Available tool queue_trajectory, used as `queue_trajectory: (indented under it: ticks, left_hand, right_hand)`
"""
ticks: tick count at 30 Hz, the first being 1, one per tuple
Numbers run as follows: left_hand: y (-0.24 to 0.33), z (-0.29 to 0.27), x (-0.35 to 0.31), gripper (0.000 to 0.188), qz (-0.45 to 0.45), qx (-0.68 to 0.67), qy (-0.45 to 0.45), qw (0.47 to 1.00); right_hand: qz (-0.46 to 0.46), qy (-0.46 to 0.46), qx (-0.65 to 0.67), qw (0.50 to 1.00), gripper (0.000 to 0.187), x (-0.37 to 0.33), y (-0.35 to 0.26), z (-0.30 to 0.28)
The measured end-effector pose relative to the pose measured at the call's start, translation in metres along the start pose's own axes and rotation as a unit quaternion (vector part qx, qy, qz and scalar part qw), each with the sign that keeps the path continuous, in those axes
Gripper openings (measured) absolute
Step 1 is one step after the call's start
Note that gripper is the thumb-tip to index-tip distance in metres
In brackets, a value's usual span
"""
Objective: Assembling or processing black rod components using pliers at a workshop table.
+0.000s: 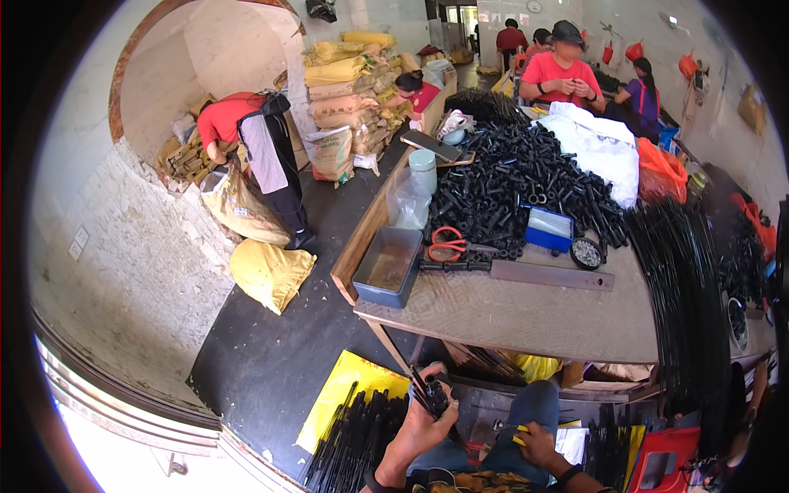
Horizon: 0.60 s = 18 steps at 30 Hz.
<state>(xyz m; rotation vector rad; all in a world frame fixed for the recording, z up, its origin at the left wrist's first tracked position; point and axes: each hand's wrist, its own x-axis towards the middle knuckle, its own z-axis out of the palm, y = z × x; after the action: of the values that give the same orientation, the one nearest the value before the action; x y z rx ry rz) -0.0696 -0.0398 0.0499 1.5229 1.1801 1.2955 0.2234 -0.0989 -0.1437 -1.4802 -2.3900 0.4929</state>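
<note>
clasped in our left hand point(426, 429), the black tubes point(430, 394) sit left of our knee point(532, 403); our right hand point(539, 446) grips a yellow tool point(520, 429). we judge the tubes light, stiff, slick, best held mid-bunch.

Pale walls point(90, 172) (one rough and patchy low down) enclose a dark floor point(238, 361) and wood-edged worktable point(526, 316).

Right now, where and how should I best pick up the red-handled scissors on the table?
Likely best by the red handle loops, coming down from above at the left end: the scissors appear to lie flat, loops facing the blue-grey tray, blades pointing right.
</note>
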Motion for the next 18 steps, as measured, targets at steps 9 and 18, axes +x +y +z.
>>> queue_trajectory:
  ticks: [9,18]
  left_hand:
    - [0.012,0.008,0.006,0.024,-0.018,-0.020,0.022,0.999]
    - [0.010,0.012,0.005,0.027,-0.052,-0.047,0.024,0.997]
  right_hand:
    - [-0.001,0.001,0.012,1.000,0.022,-0.003,0.004,0.005]
    - [0.007,-0.005,0.004,1.000,0.021,-0.002,0.004,0.004]
